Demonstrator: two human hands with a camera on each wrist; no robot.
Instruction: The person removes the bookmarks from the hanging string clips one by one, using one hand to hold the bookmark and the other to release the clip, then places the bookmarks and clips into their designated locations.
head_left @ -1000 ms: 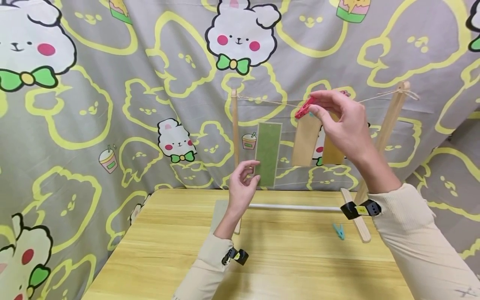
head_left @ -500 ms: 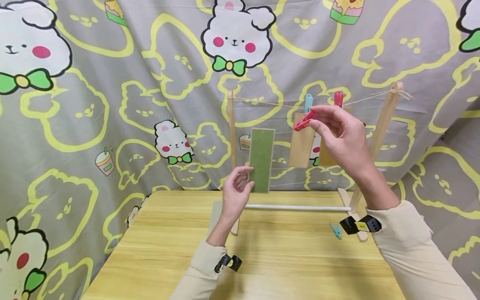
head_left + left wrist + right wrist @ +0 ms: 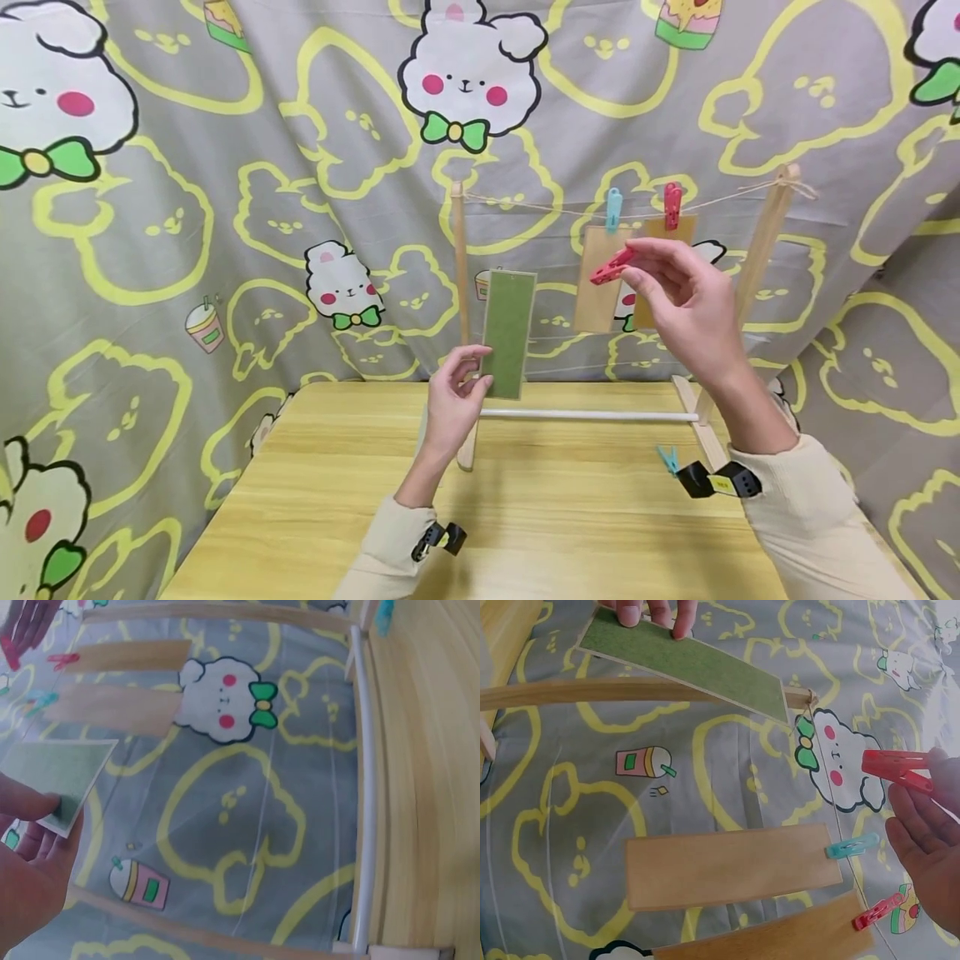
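Note:
My left hand (image 3: 455,398) pinches the lower left edge of an upright green card (image 3: 510,335) with a pale border, held in front of the left post. In the left wrist view, the thumb lies across the card's face. My right hand (image 3: 693,308) pinches a red clothespin (image 3: 612,265) between thumb and fingertips, below the string. Behind that hand, a light tan card (image 3: 594,292) hangs from the string (image 3: 536,205) by a blue clothespin (image 3: 614,208). Beside it, a darker brown card (image 3: 780,934) hangs by another red clothespin (image 3: 672,205), partly hidden by the right hand in the head view.
The string runs between two wooden posts, left (image 3: 461,258) and right (image 3: 765,242), joined low down by a white rod (image 3: 585,414). A loose blue clothespin (image 3: 667,460) lies on the wooden table (image 3: 570,500) near the right foot. A patterned curtain (image 3: 360,192) hangs behind.
My right hand has come down from the string with the red clothespin, uncovering the two hanging clothespins. The left hand and green card have moved down and slightly left.

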